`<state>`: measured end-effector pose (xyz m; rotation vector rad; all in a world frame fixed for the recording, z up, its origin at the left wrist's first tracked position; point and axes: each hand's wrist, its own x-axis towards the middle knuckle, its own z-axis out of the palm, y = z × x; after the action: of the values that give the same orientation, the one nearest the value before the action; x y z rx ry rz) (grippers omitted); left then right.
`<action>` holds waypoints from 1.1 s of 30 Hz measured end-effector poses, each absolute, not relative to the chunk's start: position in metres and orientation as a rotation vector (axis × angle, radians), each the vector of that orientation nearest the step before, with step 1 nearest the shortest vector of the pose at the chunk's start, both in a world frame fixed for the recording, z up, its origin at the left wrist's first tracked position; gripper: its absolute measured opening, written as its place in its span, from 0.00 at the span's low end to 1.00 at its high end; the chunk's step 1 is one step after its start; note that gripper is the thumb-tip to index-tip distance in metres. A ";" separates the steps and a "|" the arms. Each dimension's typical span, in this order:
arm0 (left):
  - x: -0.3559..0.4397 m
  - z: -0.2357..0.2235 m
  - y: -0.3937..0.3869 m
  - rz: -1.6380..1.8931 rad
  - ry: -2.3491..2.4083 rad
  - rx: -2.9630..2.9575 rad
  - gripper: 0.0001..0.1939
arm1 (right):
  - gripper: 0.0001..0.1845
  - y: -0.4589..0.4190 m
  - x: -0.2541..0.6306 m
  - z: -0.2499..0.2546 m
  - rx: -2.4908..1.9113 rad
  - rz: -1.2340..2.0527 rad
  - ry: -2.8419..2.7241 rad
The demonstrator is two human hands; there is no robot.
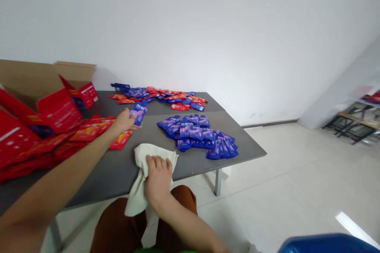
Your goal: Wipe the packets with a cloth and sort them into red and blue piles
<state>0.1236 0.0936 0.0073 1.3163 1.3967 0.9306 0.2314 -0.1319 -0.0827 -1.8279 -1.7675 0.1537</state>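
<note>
My left hand (125,121) reaches over the table and grips a blue-purple pouch (139,111) by its near end. Under my right hand (158,178) a white cloth (137,195) is bunched on the table's front edge, part of it hanging down. The fingers of that hand curl onto the cloth. To the right of the cloth lies a pile of blue-purple pouches (196,132), overlapping in rows. A red-orange pouch (121,140) lies just below my left hand, partly behind the forearm.
Mixed red and blue pouches (178,97) lie along the back of the dark table (237,142). On the left are stacked red pouches (68,142), opened red boxes (61,112) and a cardboard carton (32,79). A blue object (326,244) stands at lower right.
</note>
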 end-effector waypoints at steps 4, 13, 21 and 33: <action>0.108 -0.012 0.042 0.732 1.306 1.243 0.06 | 0.24 -0.131 0.240 -0.071 -1.559 0.366 -1.653; 0.058 -0.053 -0.019 0.685 1.040 0.829 0.08 | 0.27 -0.116 0.246 -0.032 -1.471 0.349 -1.539; 0.061 -0.050 -0.037 0.755 0.979 0.609 0.21 | 0.30 -0.105 0.187 -0.065 -1.703 0.244 -1.970; 0.066 -0.044 -0.057 0.812 0.918 0.535 0.21 | 0.28 -0.061 0.188 -0.057 -1.847 0.249 -2.023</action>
<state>0.0658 -0.0566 -0.0436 0.5348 0.9183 0.8115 0.1881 -0.0614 -0.0571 -1.8470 -2.0232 0.2491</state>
